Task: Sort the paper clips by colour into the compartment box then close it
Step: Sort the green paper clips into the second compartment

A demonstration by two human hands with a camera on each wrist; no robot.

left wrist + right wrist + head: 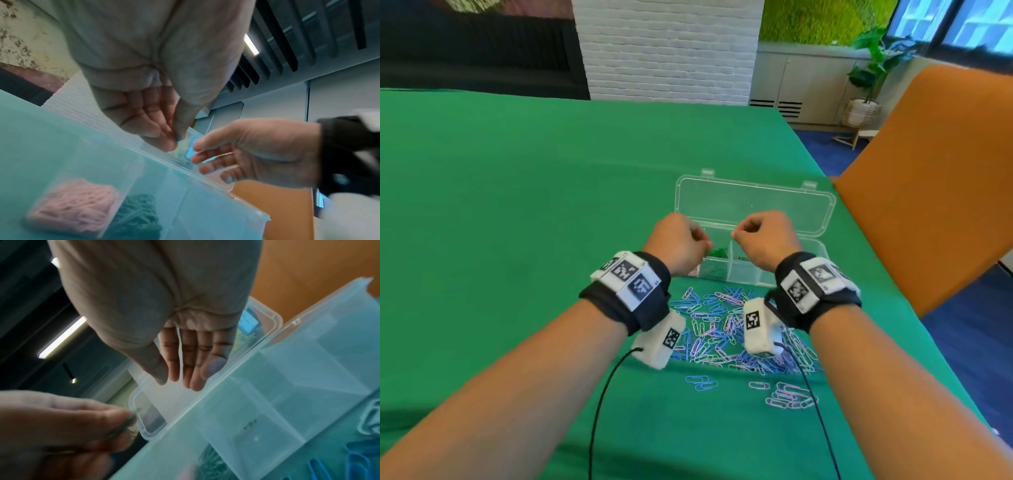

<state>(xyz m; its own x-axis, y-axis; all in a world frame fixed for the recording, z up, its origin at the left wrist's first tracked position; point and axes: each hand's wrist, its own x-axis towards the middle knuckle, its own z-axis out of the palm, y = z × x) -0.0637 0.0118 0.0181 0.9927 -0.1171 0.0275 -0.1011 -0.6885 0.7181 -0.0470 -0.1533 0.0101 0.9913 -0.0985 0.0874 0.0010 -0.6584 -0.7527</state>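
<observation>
The clear compartment box [743, 274] stands on the green table with its lid [753, 209] hinged back. Both hands hover over its left half. My left hand [705, 245] pinches a green paper clip [123, 426] between thumb and fingertips, seen small in the left wrist view as the green paper clip [176, 138]. My right hand [734, 236] hangs close beside it with fingers [195, 378] loosely curled and nothing visible in them. Pink clips [76, 209] fill one compartment, green clips [717, 254] the one beside it. A loose pile of blue, pink and white clips [722, 329] lies in front of the box.
An orange chair back [928, 188] stands close at the right of the table. Small groups of clips [787, 397] lie nearer to me. Black cables [602, 394] trail from both wrist cameras. The green table [517, 205] stretches left and back.
</observation>
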